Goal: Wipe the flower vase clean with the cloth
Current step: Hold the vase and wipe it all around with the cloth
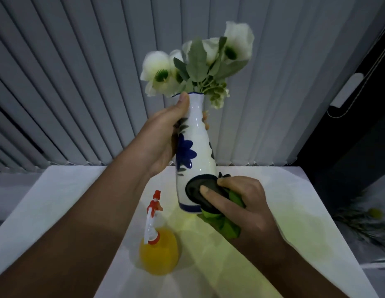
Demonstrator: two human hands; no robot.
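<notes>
A tall white ceramic vase (198,147) with a blue flower painted on it is held up above the table, tilted slightly. White artificial flowers with green leaves (198,61) stick out of its mouth. My left hand (163,138) grips the vase's neck and upper body, thumb near the rim. My right hand (241,203) presses a dark and green cloth (200,190) against the lower right side of the vase, just above its blue base band. Part of the cloth hangs bunched under my palm.
A spray bottle (158,250) with yellow liquid and a red-and-white trigger stands on the white table (58,201), below and left of the vase. Vertical blinds (79,82) fill the background. More flowers (368,218) lie off the table's right side.
</notes>
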